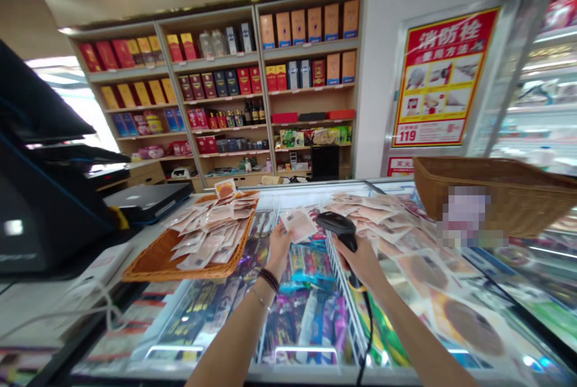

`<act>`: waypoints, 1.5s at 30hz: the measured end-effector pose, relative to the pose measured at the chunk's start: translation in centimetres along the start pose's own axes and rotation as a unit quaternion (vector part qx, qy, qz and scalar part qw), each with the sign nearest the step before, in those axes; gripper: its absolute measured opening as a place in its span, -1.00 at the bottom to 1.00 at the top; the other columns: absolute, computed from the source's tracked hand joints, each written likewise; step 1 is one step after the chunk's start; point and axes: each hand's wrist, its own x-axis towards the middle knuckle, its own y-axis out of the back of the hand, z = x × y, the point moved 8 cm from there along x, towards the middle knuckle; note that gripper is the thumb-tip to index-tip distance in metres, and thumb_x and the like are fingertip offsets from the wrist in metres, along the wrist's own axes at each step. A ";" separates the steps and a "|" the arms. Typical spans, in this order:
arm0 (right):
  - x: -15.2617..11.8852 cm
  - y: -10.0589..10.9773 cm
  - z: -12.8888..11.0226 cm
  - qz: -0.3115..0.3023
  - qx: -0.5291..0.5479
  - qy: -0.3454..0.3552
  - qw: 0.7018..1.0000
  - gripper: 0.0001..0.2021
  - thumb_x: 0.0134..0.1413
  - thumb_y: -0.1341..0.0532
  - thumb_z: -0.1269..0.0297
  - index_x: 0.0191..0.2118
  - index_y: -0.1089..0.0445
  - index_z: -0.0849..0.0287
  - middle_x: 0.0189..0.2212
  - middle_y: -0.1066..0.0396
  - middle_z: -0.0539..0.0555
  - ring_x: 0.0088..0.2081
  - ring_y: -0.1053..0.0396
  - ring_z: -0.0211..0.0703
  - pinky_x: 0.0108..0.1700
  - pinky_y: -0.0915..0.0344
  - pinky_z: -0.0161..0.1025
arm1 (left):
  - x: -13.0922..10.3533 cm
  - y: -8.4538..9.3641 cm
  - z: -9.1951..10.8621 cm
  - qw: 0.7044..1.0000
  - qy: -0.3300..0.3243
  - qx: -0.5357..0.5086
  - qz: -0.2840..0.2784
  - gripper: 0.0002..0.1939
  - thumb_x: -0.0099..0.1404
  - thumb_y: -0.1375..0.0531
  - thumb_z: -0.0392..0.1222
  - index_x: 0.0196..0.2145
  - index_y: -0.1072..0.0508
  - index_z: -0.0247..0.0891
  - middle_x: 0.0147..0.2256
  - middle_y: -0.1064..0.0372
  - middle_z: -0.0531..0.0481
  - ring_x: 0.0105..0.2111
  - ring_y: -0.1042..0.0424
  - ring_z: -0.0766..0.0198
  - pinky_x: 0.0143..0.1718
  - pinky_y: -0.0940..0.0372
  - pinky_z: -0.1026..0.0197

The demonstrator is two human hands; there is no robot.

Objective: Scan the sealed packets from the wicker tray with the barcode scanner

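Note:
My left hand (280,249) pinches a flat clear packet (298,225) with a pale label by its left edge. In my right hand (360,258) is a black handheld barcode scanner (336,223), gripped by its handle with the head turned toward the packet. Its cable (370,327) hangs down past my wrist. To the left, an orange wicker tray (148,258) bears a heap of similar packets (211,231). More flat packets (369,216) lie spread on the glass top right of the scanner.
Beneath the glass, the chest freezer (311,369) holds colourful wrapped goods. A brown wicker basket (509,188) stands at the right. On the left are a dark checkout terminal (40,213) and a flat scale (148,198). Shelves (225,62) of boxes line the back wall.

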 end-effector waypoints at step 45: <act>1.4 -8.4 -2.8 -0.070 0.065 0.033 0.995 -0.51 -0.01 -0.32 -0.26 -0.56 -0.30 0.08 -0.76 -0.31 -0.02 -0.72 -0.24 -0.22 -0.58 -0.24 -0.25 | 1.2 19.8 14.9 0.699 -0.038 0.713 0.042 -0.46 0.11 -0.45 -0.05 -0.03 -0.50 -0.41 0.08 -0.46 -0.53 0.13 -0.44 -0.29 0.16 -0.28 -0.17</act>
